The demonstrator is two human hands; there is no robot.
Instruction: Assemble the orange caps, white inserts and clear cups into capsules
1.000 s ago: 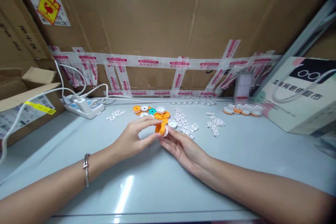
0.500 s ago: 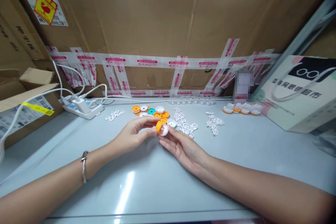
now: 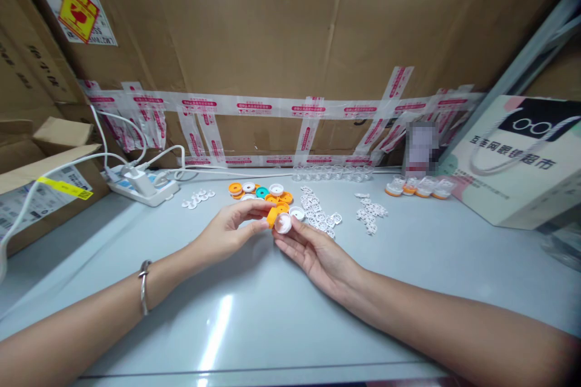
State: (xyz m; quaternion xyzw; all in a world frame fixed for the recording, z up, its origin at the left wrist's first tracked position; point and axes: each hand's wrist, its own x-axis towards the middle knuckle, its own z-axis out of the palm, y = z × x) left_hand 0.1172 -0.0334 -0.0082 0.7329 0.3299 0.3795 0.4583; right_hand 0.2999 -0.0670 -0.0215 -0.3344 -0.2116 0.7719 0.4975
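Note:
My left hand (image 3: 233, 224) pinches an orange round cap (image 3: 272, 217), held on edge, between thumb and fingers. Just right of it, a shallow white round cup (image 3: 283, 224) is gripped by my right hand (image 3: 320, 254), its open side turned towards me. A small pale part seems to sit inside the cup, too small to make out. The two pieces are side by side; I cannot tell whether they touch. Behind them lies a cluster of orange, white and teal round caps (image 3: 262, 192). White perforated discs (image 3: 320, 216) are heaped right of the cluster.
More white discs (image 3: 372, 214) lie farther right. Clear round pieces (image 3: 333, 173) line the back, and orange-based clear assemblies (image 3: 420, 187) stand at right near a paper bag (image 3: 512, 193). At left are small white parts (image 3: 198, 198), a power strip (image 3: 149, 190) and a cardboard box (image 3: 49, 193).
The orange cap in my left hand has shifted slightly left, away from the white cup. The cup now faces more towards me. My right arm has barely moved.

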